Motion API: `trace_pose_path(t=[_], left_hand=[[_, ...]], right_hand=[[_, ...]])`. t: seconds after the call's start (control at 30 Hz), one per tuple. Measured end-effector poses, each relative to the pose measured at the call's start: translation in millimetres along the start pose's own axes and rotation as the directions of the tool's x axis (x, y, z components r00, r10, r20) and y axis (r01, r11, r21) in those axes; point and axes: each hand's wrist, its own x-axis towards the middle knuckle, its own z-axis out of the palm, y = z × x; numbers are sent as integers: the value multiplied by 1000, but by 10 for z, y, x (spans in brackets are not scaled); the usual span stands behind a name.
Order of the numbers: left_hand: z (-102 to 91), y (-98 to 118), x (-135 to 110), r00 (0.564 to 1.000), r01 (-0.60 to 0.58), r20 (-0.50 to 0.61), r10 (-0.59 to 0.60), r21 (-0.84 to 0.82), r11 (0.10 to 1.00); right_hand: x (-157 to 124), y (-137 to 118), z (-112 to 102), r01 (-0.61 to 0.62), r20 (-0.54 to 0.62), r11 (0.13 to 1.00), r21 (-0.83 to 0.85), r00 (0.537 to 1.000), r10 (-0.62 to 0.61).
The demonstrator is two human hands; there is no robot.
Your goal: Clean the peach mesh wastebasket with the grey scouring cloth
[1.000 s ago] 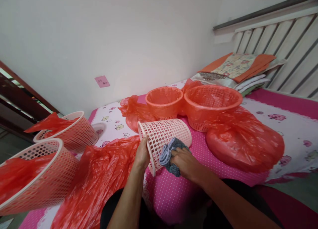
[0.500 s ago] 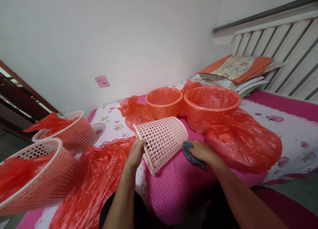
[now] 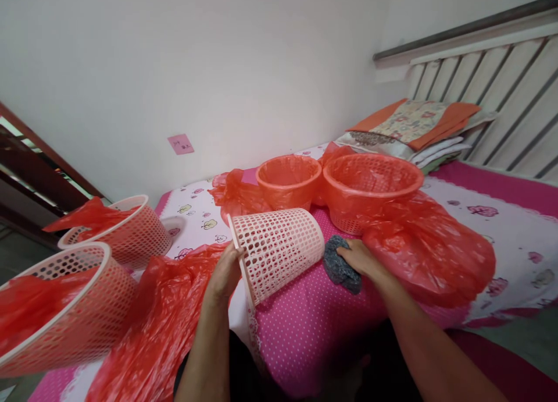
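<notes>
A pale pink perforated plastic basket (image 3: 279, 248) is tipped on its side in front of me, its open end facing left. My left hand (image 3: 226, 271) grips its rim, fingers reaching inside the opening. In my right hand (image 3: 360, 256) is a bunched dark grey cloth (image 3: 341, 265), close to the basket's base; I cannot tell if cloth and base touch. Left of my left hand lies a loose red plastic bag (image 3: 174, 309), spread over the bed.
Two baskets lined with red bags, a smaller one (image 3: 289, 184) and a larger one (image 3: 372, 207), stand behind. Two pink baskets (image 3: 117, 297) (image 3: 148, 230) holding red plastic lean at the left. Folded bedding (image 3: 418, 123) is stacked by the white bed rail (image 3: 488, 82).
The basket has shifted slightly left along with my left hand, and its base has turned a little. My right hand with the cloth has moved slightly right, showing more of the cloth.
</notes>
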Motion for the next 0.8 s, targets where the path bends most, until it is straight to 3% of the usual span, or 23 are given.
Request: trace_pose_path(t=[0.17,0.3,0.4,0.53,0.7,0.8], left_hand=[[56,-36,-4,993,92,-77,-94,-33,995],[79,-55,18,991,105,-77,-109,-52,993],[101,-55,28,996,81,-36,-84,-68,994],[143,-61,41,994,95,-40,-99,-94,991],[159,-75,35,993,84,-79,-89,-64,994],[159,-87,17,994,92,-52,-94,-30,995]], right_hand=[[104,23,-10,-11,-140,999,31,990,16],[129,2,-8,-12,-281,981,192,958,66],[82,-90,1,31,-380,947,320,920,98],[-40,-279,32,126,-458,936,328,888,41],[-113,-412,132,225,-407,937,266,908,-102],[-84,-386,197,213,-334,931,296,936,-108]])
